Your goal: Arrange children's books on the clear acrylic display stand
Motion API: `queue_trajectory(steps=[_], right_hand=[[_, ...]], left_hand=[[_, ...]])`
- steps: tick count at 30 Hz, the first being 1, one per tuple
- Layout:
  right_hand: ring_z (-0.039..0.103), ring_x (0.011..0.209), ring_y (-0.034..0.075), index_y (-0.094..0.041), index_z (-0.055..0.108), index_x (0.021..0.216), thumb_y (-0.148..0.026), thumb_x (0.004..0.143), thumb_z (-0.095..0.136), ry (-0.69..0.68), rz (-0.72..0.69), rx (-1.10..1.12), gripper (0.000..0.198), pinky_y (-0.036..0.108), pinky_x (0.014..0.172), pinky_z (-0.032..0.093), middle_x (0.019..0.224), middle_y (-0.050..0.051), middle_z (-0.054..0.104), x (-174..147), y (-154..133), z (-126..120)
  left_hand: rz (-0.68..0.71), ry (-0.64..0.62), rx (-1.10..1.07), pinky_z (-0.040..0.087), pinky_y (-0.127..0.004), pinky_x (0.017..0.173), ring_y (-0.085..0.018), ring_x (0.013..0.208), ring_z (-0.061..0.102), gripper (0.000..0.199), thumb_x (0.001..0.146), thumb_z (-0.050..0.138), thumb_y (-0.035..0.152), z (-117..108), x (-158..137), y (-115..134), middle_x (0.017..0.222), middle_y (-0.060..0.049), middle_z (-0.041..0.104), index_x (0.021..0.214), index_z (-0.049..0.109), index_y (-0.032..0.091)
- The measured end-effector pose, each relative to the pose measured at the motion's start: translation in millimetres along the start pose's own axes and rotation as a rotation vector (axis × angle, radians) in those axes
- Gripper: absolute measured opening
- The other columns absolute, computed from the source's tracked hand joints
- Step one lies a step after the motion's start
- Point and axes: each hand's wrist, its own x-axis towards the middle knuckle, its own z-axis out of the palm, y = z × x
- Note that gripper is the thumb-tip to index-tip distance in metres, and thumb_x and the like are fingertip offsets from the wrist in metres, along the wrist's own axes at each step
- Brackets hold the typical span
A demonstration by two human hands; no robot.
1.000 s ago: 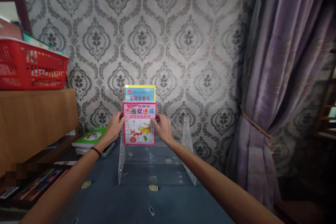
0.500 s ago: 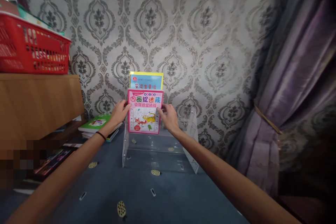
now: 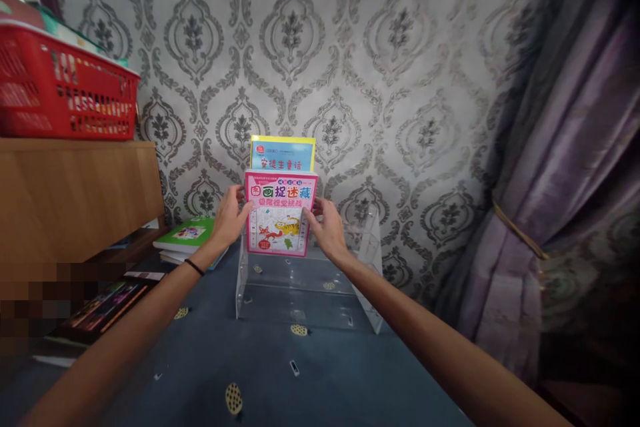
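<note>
A pink picture book stands upright, cover facing me, at the left part of a clear acrylic book rack. My left hand grips the book's left edge, thumb on the cover and fingers behind. On the opposite edge, my right hand pinches it the same way. Behind it rises a blue book with a yellow border; its lower part is hidden by the pink one. Whether the pink book's bottom edge rests on the rack, I cannot tell.
Left of the rack lies a stack of books with a green one on top. A red basket sits on a wooden cabinet. A dark book lies near my left forearm. Purple curtains hang at the right.
The view has shifted slightly, moving everything a little to the right in the picture. Both hands keep hold of the pink book, which stays at nearly the same place in front of the blue one.
</note>
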Motion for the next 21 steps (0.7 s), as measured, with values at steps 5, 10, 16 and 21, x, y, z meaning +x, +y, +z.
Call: queue_trajectory(steps=[5,10,16,21], right_hand=[[0.065,0.090,0.026,-0.018,0.060,0.121,-0.043,0.090,0.056,-0.002,-0.016,0.004,0.041,0.040,0.074,0.053,0.105,0.014,0.067,-6.7,-5.0,-4.4],[0.066,0.092,0.027,-0.018,0.059,0.122,-0.044,0.090,0.055,-0.022,-0.015,0.009,0.041,0.041,0.074,0.055,0.107,0.013,0.066,-12.4,-7.1,-8.5],[0.066,0.095,0.029,-0.018,0.059,0.121,-0.042,0.089,0.057,-0.018,0.008,0.038,0.041,0.043,0.076,0.056,0.109,0.014,0.067,-14.9,-9.9,-11.3],[0.066,0.096,0.028,-0.019,0.060,0.119,-0.042,0.090,0.056,-0.020,0.002,0.053,0.038,0.044,0.078,0.056,0.109,0.014,0.067,-14.9,-15.0,-13.4]], left_hand=[[0.033,0.027,0.009,0.050,-0.044,0.093,-0.025,0.101,0.062,0.034,0.089,0.059,0.030,-2.0,-8.3,10.6,0.110,-0.011,0.064,0.119,0.048,0.019],[0.000,0.029,-0.050,0.050,-0.043,0.091,-0.024,0.100,0.063,0.030,0.088,0.058,0.029,-4.1,-13.5,12.2,0.109,-0.010,0.064,0.116,0.049,0.020],[-0.019,0.018,-0.085,0.050,-0.039,0.084,-0.024,0.099,0.062,0.029,0.088,0.057,0.031,-8.1,-18.5,14.4,0.108,-0.010,0.063,0.114,0.050,0.019],[-0.084,-0.015,-0.226,0.049,-0.033,0.073,-0.022,0.093,0.062,0.030,0.085,0.059,0.035,-10.4,-16.9,16.8,0.104,-0.008,0.065,0.110,0.051,0.020]])
